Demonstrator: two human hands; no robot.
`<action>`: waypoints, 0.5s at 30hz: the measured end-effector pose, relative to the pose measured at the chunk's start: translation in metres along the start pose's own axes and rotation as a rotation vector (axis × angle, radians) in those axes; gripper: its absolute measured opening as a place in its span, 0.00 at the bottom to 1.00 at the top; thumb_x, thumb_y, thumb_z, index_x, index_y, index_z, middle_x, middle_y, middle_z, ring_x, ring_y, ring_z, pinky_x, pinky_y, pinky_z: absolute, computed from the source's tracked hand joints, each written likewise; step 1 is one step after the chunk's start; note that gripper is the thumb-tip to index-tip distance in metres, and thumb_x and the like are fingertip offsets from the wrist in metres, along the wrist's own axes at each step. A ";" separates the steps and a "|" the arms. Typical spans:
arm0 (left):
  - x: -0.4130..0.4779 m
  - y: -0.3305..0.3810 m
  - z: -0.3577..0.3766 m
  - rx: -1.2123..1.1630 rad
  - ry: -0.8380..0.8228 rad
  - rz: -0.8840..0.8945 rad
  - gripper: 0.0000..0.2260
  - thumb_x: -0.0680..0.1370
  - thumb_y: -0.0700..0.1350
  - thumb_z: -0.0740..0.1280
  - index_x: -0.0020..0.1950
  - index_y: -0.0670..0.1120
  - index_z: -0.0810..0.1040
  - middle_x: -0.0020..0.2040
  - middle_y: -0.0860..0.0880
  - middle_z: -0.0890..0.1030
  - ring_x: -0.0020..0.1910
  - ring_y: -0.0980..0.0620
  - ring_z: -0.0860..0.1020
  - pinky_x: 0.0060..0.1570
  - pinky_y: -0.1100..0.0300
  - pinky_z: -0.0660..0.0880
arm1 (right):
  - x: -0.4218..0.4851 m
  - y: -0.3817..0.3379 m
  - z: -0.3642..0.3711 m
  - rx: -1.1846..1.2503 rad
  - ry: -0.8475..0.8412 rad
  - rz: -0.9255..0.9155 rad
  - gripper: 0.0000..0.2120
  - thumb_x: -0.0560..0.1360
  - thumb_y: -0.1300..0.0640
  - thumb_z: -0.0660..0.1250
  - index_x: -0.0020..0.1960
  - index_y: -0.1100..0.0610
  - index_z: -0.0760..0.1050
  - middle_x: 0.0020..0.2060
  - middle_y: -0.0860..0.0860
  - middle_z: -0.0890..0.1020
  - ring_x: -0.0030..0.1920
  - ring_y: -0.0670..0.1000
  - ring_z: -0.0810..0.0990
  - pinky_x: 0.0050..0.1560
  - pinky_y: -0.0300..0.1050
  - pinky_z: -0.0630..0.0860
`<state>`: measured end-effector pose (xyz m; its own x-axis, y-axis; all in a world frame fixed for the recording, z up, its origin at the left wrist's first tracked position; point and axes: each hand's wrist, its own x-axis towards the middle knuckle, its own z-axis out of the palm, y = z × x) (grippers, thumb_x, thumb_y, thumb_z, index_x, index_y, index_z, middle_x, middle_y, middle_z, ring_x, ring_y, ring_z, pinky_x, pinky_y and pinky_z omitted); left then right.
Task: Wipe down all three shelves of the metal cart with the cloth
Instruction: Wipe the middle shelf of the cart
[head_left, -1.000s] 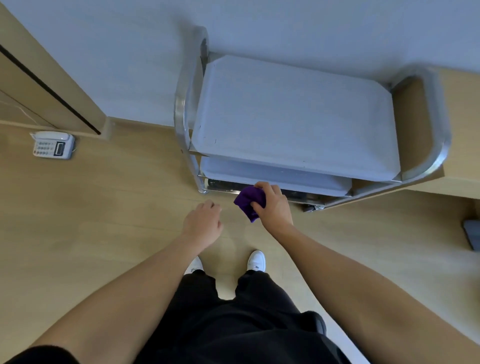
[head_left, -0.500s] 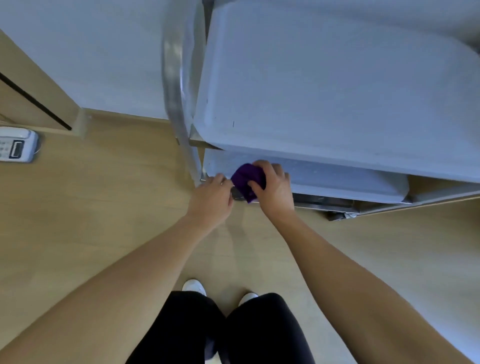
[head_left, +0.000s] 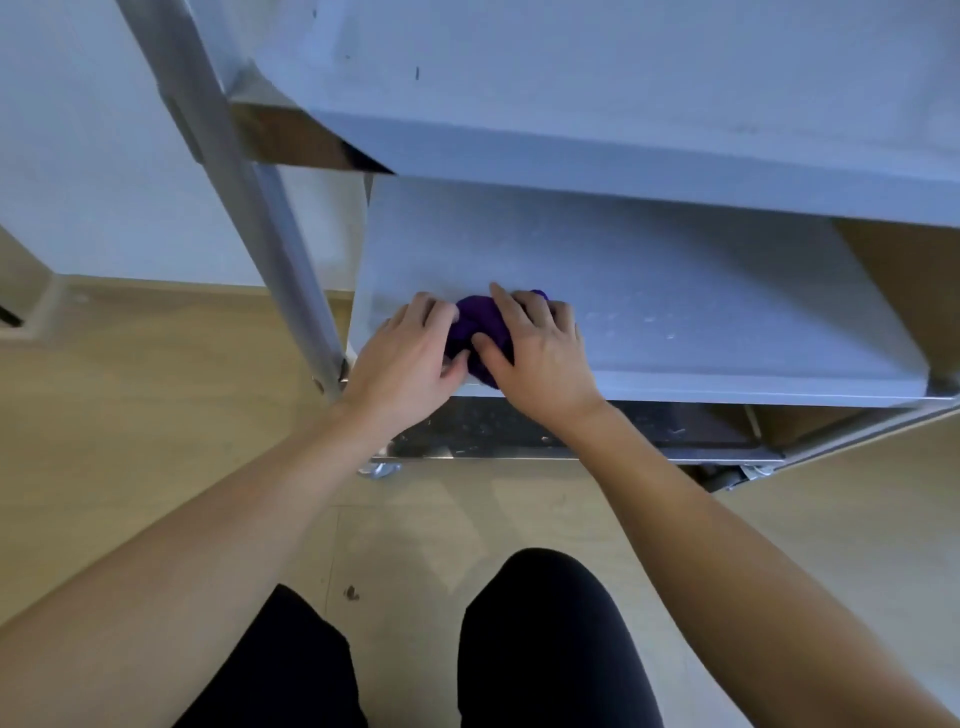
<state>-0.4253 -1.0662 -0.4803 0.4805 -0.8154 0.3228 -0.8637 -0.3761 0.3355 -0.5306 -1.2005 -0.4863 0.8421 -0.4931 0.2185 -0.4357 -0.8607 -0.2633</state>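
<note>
The metal cart fills the upper part of the view. Its top shelf overhangs the middle shelf, and a strip of the dark bottom shelf shows underneath. A bunched purple cloth lies on the front left of the middle shelf. My left hand grips the cloth's left side and my right hand presses over its right side. Most of the cloth is hidden under my fingers.
The cart's tubular steel upright slants down just left of my left hand. A caster wheel sits under the cart's front left corner. Pale wood floor and my dark trouser legs lie below. A white wall stands behind.
I have crouched closer to the cart. Both hands moved forward from the shelf's front edge onto the middle shelf, and my left hand joined my right on the cloth.
</note>
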 end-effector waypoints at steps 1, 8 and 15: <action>0.000 -0.002 0.001 -0.036 0.014 0.008 0.15 0.76 0.46 0.67 0.60 0.43 0.71 0.56 0.44 0.74 0.49 0.44 0.77 0.46 0.52 0.76 | 0.001 0.003 0.001 0.015 0.005 -0.017 0.30 0.77 0.39 0.54 0.75 0.52 0.62 0.65 0.53 0.74 0.61 0.62 0.70 0.62 0.55 0.70; 0.001 -0.002 -0.005 -0.313 0.058 -0.152 0.14 0.75 0.37 0.63 0.58 0.49 0.78 0.54 0.46 0.75 0.47 0.49 0.77 0.49 0.61 0.72 | -0.010 0.001 -0.017 0.235 0.028 0.040 0.26 0.79 0.41 0.58 0.70 0.58 0.68 0.62 0.55 0.76 0.64 0.58 0.68 0.63 0.49 0.68; -0.009 -0.008 -0.023 -0.101 0.036 -0.173 0.17 0.78 0.36 0.59 0.66 0.45 0.75 0.62 0.44 0.74 0.57 0.45 0.75 0.57 0.53 0.74 | -0.001 -0.013 -0.024 0.019 0.085 0.041 0.19 0.80 0.44 0.56 0.64 0.51 0.75 0.63 0.50 0.76 0.64 0.60 0.70 0.62 0.56 0.69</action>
<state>-0.4190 -1.0455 -0.4659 0.6272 -0.7256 0.2831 -0.7490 -0.4621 0.4748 -0.5341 -1.1919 -0.4604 0.7933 -0.5375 0.2858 -0.4626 -0.8375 -0.2909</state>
